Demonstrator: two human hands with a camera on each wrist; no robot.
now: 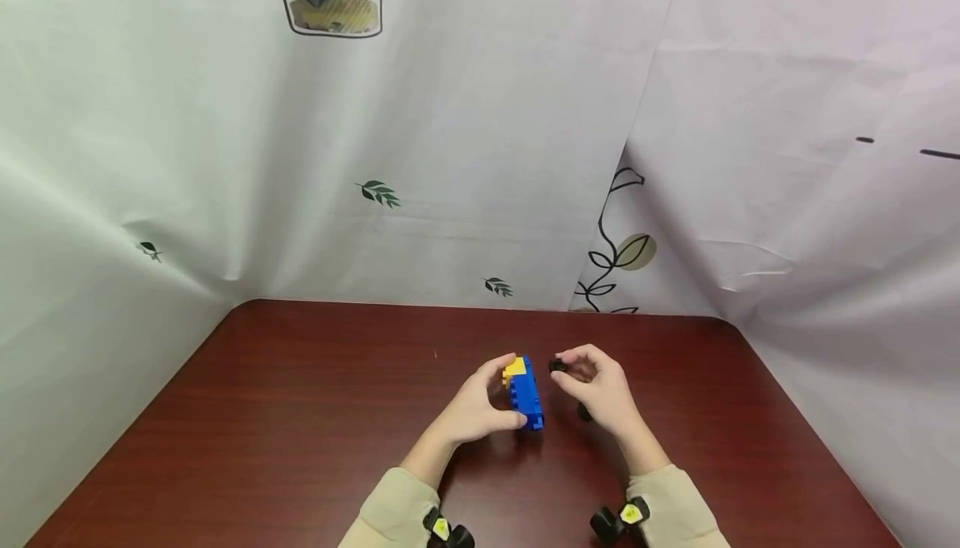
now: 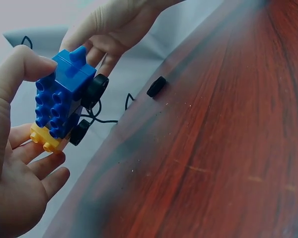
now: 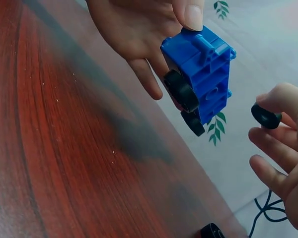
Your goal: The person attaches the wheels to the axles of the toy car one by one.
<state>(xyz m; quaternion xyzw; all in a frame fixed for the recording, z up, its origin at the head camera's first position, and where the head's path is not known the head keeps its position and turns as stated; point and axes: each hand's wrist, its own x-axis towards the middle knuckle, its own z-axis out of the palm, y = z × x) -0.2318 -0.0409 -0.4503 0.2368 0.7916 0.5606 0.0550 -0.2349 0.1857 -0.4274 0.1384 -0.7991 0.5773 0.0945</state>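
My left hand holds a blue toy car body tilted up, thumb on one end and fingers at the other. A yellow studded brick is joined to its far end, next to rows of blue studs. Two black wheels sit on one side, a nearer wheel and a farther wheel. The body's ribbed underside faces the right wrist view. Just right of the car, my right hand pinches a loose black wheel between thumb and fingers, apart from the body.
Another black wheel lies on the dark red wooden table, beneath my right hand in the head view. Behind the table hangs a pale cloth printed with leaves. Wrist cameras are strapped over both sleeves.
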